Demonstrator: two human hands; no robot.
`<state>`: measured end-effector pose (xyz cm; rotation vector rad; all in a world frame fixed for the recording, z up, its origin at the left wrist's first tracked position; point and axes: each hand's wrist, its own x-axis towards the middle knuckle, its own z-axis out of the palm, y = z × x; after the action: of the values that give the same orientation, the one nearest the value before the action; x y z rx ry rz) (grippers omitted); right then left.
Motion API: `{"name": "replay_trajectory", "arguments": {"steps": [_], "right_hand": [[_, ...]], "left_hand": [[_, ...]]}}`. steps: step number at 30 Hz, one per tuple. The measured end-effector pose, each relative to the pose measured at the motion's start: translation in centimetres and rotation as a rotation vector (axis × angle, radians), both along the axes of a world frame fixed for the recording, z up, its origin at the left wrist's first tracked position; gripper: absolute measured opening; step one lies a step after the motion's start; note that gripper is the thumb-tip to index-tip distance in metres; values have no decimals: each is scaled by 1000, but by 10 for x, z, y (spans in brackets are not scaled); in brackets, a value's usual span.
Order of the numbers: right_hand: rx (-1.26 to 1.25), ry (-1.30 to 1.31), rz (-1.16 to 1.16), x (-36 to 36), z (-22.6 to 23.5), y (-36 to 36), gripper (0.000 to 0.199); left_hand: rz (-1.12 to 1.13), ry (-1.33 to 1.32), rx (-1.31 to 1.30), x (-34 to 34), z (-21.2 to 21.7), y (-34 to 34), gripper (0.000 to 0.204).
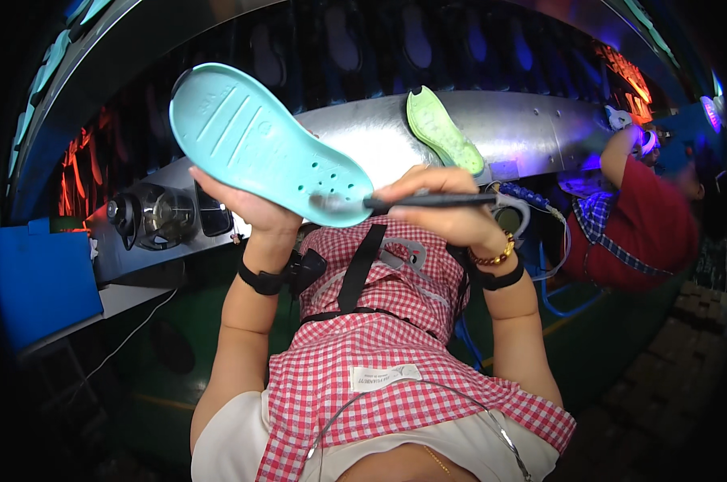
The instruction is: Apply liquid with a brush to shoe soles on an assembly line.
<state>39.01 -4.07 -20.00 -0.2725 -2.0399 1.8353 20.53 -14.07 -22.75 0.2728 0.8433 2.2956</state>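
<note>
- My left hand (255, 207) holds the teal shoe sole (255, 149) by its near edge, closed on it as far as visible (the sole hides some fingers).
- My right hand (448, 210) pinches the black handle of a tool (436, 201) between thumb and fingers; the tool's blurred tip is over the sole's perforated end.
- The teal sole is raised in front of me, its wide end to the left. Raised, letter-like marks and a round emblem are moulded into its face.
- A white label (383, 376) with dark printed lettering is on my red checked apron (371, 337).
- A pale green sole (442, 132), also bearing marks, lies on the metal worktop (532, 120).
- A person in red (649, 229) is at the right.
</note>
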Motion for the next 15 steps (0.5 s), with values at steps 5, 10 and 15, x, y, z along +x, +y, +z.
{"name": "replay_trajectory", "arguments": {"steps": [5,10,15], "right_hand": [[-298,191,100,2,-16,6,19],[-790,264,-73,-10,-15,-16,18],[-225,-4,120,6,17,-12,19]], "left_hand": [[-328,20,305,-8,3,-8,89],[-377,-150,183,30,10,-9,80],[-612,-156,84,12,-17,-17,62]]}}
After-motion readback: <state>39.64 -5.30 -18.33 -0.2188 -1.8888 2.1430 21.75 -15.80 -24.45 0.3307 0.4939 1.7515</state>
